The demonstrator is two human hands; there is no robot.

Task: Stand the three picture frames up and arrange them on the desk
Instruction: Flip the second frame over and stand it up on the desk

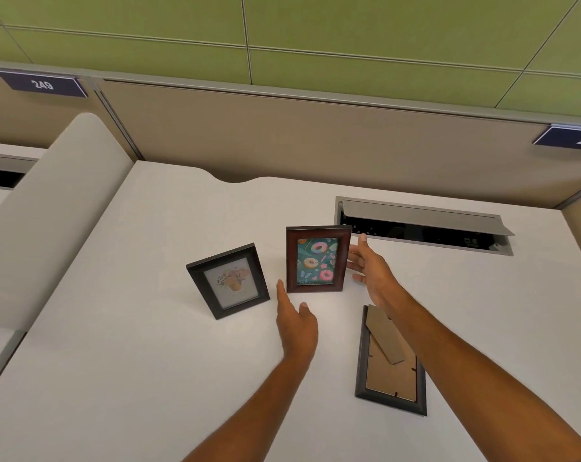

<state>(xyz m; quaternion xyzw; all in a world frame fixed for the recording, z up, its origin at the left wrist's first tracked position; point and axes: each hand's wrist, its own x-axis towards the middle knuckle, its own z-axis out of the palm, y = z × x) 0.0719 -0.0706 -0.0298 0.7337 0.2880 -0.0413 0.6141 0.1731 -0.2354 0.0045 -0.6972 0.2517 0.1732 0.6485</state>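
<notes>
At the left of the pale desk (122,328), the black frame (228,280) with a flower print stands upright, leaning back and turned a little to the left, with bare surface on every side of it. Just to its right, the left hand (297,323) hovers released, fingers straight, its fingertips close to the lower left corner of the brown frame (318,259) but apparently not gripping it. That brown frame, showing doughnuts, stands upright at the centre, facing the person. The right hand (370,268) is spread loosely at its right edge, fingers touching or nearly touching the moulding; the two hands bracket the frame, probably to steady it while it settles on its prop. Behind and to the right, an open cable hatch (422,225) cuts into the desk, so room backward is limited there. Nearest the person, the third frame (390,365) lies face down, its cardboard stand showing, not yet raised.
</notes>
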